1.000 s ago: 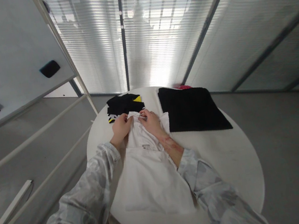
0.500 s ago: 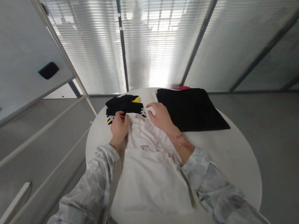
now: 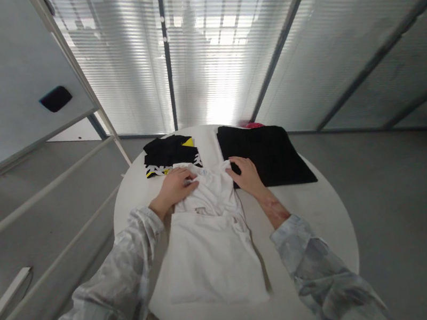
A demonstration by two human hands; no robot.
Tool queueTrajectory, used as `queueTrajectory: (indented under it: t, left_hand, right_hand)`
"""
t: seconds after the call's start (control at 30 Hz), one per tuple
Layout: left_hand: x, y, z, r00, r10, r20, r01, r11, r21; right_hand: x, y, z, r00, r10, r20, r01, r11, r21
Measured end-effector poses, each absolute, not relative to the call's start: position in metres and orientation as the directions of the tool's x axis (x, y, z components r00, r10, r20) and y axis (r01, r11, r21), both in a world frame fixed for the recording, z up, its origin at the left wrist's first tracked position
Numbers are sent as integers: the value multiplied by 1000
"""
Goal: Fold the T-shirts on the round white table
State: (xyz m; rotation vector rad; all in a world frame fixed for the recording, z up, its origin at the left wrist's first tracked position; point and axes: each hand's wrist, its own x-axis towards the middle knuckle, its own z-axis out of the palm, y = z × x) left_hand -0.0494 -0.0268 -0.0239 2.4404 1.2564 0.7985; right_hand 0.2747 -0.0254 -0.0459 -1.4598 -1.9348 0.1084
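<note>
A white garment (image 3: 211,247) lies spread on the round white table (image 3: 320,219) in front of me. My left hand (image 3: 175,185) rests flat on its upper left part, fingers spread over the fabric. My right hand (image 3: 245,174) lies at its upper right edge, fingertips touching the cloth, palm down on the table. Neither hand grips anything. Both my sleeves are a pale camouflage pattern.
A folded black garment (image 3: 265,154) lies just right of my right hand, with something pink (image 3: 254,124) behind it. A black, yellow and white folded piece (image 3: 170,153) sits beyond my left hand. A whiteboard frame (image 3: 40,193) stands left; glass walls with blinds stand behind.
My hands were together at the collar; they have moved apart to the garment's left and right sides. The right hand let go of the collar and slid right.
</note>
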Motion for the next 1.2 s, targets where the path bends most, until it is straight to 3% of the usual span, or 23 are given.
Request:
queueTrajectory:
  t: [0.17,0.3,0.43,0.7,1.0,1.2]
  left_hand:
    - [-53,-31,-20,444,812,379,580,-582,570]
    - [-55,-36,-20,480,780,401,486,-617,618]
    - [-56,-37,-21,479,787,388,475,-604,640]
    - [-51,-32,-25,261,919,297,739,-387,551]
    - [-52,-26,-29,270,914,301,766,-394,508]
    - [-53,-23,-32,291,907,305,761,-413,500]
  right_hand:
    - [273,-30,-36,-121,854,507,795,389,-465]
    - [271,-36,-29,-306,800,516,774,525,-355]
    - [268,-35,-29,-341,807,483,802,517,-298]
    - [267,-32,-35,-259,826,500,830,455,-323]
    - [262,-36,-40,-77,826,559,871,328,-365]
    - [260,-42,-34,-131,845,519,796,402,-453]
